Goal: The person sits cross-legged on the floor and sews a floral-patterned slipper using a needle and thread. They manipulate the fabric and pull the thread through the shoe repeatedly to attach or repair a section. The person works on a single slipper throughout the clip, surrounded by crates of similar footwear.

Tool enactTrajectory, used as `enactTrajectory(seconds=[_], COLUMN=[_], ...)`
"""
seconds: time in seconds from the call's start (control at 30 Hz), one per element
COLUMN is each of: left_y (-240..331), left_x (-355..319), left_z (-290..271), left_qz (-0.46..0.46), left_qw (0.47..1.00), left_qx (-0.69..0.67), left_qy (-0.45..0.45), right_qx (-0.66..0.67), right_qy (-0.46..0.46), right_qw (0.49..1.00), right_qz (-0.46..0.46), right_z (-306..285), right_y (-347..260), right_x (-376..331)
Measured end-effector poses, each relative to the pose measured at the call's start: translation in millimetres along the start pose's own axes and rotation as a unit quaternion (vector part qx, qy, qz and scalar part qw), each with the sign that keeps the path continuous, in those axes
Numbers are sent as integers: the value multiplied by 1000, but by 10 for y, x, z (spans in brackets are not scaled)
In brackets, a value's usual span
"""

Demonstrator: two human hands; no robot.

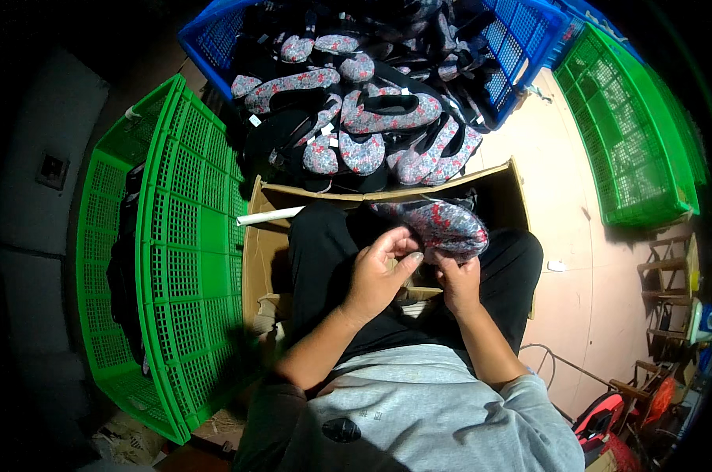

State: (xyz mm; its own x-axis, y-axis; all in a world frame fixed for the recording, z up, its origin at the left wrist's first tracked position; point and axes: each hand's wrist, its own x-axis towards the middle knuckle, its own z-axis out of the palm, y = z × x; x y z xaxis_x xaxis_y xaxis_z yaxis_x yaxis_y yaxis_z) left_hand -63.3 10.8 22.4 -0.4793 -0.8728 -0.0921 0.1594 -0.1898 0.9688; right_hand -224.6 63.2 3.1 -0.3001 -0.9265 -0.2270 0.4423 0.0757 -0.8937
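A floral fabric shoe (450, 224), grey with red flowers, is held up above my lap. My left hand (383, 270) is at its near left side, thumb and fingers bent together at the edge. My right hand (456, 277) grips the shoe from below, near its rounded end, with the fingertips partly hidden under it. In front of my knees lies a heap of similar floral shoes (391, 112) with dark insides, some of them bearing small white tags.
A blue crate (521, 59) stands behind the shoe heap. On my left is a green crate (190, 275) with dark items inside; more green crates (623, 134) stand at the right. A cardboard box (521, 197) surrounds my legs, a white tube (269, 215) at its edge. Wooden stools (671, 275) stand far right.
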Motion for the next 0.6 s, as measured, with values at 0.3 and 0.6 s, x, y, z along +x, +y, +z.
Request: enactTrajectory(seconds=[0.3, 0.6], left_y=[108, -211], left_x=[-21, 20], left_z=[106, -41], left_qz=[-97, -268], left_qw=[965, 835], left_qx=[-239, -468], left_qy=[54, 110], right_qx=[-114, 19], right_qy=[-63, -63], right_qw=[987, 997], right_qz=[-97, -27], right_z=[25, 35], right_y=[-46, 38], right_x=[-11, 14])
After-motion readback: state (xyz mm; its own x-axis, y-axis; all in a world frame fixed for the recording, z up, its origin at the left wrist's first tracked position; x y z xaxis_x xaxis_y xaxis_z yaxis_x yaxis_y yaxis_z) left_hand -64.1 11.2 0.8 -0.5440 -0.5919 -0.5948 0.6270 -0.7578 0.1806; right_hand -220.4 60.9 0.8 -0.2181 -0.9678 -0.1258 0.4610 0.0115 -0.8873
